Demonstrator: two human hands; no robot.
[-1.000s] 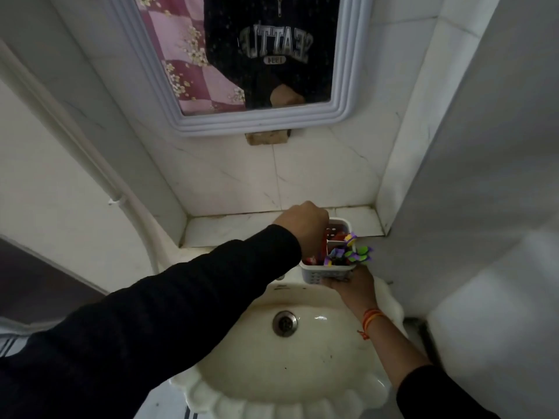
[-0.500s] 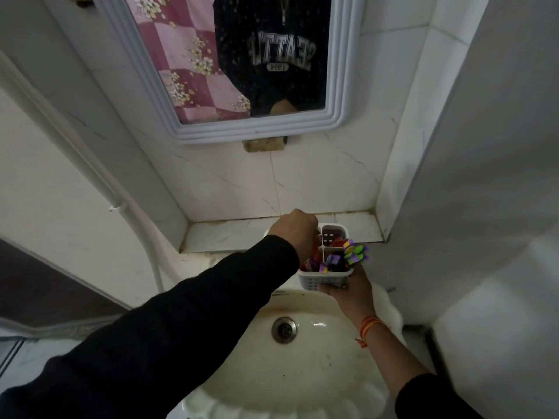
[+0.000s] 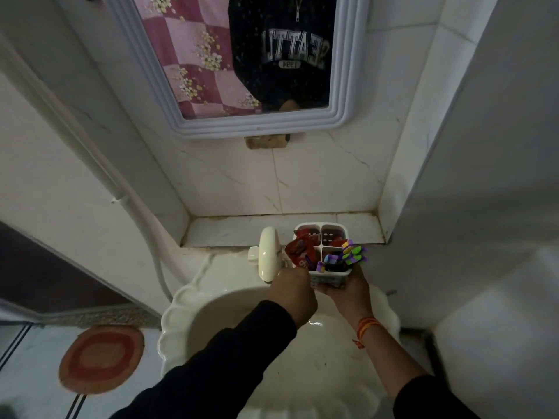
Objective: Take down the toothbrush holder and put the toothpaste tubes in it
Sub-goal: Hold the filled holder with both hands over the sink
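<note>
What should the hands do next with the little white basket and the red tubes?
Probably set the toothbrush holder down on the ledge behind the sink. The red toothpaste tubes already stand in its left compartments, the toothbrushes in a right one. The left hand has drawn back near the holder's side, and the right hand holds it from below.

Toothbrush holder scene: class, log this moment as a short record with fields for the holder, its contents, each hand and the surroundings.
holder: white toothbrush holder, four compartments, held above the sink
contents: red toothpaste tubes left side; purple-green toothbrushes near right
right hand: supports holder from below
left hand: closed, at holder's near-left edge
nearby: cream tap; mirror above
</note>
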